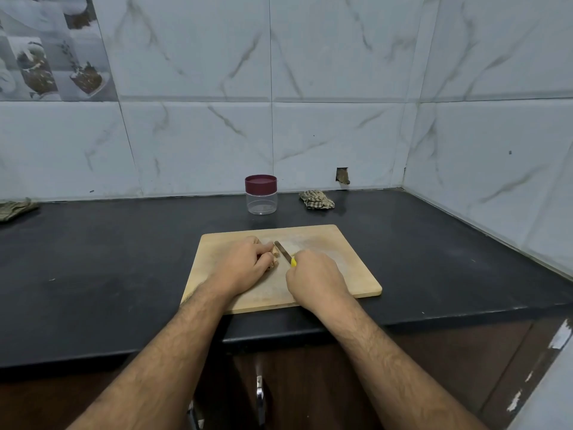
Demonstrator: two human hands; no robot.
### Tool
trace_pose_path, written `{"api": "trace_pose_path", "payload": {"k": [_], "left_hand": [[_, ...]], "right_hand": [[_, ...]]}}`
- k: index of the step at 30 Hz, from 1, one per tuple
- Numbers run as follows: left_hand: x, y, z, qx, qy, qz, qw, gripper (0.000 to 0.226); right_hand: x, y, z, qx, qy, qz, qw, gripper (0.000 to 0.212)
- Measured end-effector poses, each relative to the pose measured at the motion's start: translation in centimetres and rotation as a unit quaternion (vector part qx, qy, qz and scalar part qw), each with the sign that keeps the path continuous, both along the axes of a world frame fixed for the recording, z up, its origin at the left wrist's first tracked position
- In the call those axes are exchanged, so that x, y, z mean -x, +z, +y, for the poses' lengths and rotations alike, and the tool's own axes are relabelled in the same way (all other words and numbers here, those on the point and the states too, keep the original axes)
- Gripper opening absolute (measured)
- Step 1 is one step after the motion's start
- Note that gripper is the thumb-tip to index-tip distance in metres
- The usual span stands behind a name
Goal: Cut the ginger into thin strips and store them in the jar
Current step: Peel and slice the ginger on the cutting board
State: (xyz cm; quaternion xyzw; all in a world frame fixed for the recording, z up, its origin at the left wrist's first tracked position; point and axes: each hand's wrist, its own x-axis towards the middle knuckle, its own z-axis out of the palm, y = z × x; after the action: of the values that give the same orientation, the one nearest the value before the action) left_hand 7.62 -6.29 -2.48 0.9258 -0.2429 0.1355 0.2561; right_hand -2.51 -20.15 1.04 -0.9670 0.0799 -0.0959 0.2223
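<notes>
Your left hand (248, 263) grips the ginger (274, 257) on the cutting board (341, 262); your right hand (314, 277) holds the knife (283, 251) beside it.

One wooden cutting board (341, 274), one ginger piece (274, 255), one yellow-handled knife (284, 252), one maroon-lidded clear jar (261, 194), two crumpled cloths (317, 199) (15, 209), two hands (248, 265) (316, 279).
</notes>
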Motion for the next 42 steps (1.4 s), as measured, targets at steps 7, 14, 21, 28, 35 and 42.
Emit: {"api": "trace_pose_path", "payload": {"k": [7,14,21,28,35,42], "left_hand": [[0.1,0.1,-0.1,-0.001,-0.002,-0.003,1.000,0.037],[0.1,0.0,-0.1,-0.002,-0.001,-0.008,1.000,0.035],[0.1,-0.1,-0.1,0.004,-0.005,-0.012,1.000,0.032],[0.0,-0.1,-0.2,0.006,-0.003,-0.012,1.000,0.034],[-0.5,-0.4,-0.1,0.007,-0.014,-0.022,1.000,0.034],[-0.7,-0.5,-0.1,0.005,-0.008,-0.019,1.000,0.033]], "right_hand": [[-0.1,0.0,0.0,-0.002,0.004,0.002,1.000,0.026],[0.0,0.3,0.8,0.019,0.002,0.016,1.000,0.018],[0.4,1.7,1.3,0.033,0.013,0.031,0.999,0.020],[-0.5,3.4,0.7,0.066,0.021,0.061,0.996,0.013],[-0.7,3.5,0.9,0.070,0.034,0.077,0.994,0.026],[-0.5,3.3,0.4,0.070,0.058,0.072,0.993,0.010]]}}
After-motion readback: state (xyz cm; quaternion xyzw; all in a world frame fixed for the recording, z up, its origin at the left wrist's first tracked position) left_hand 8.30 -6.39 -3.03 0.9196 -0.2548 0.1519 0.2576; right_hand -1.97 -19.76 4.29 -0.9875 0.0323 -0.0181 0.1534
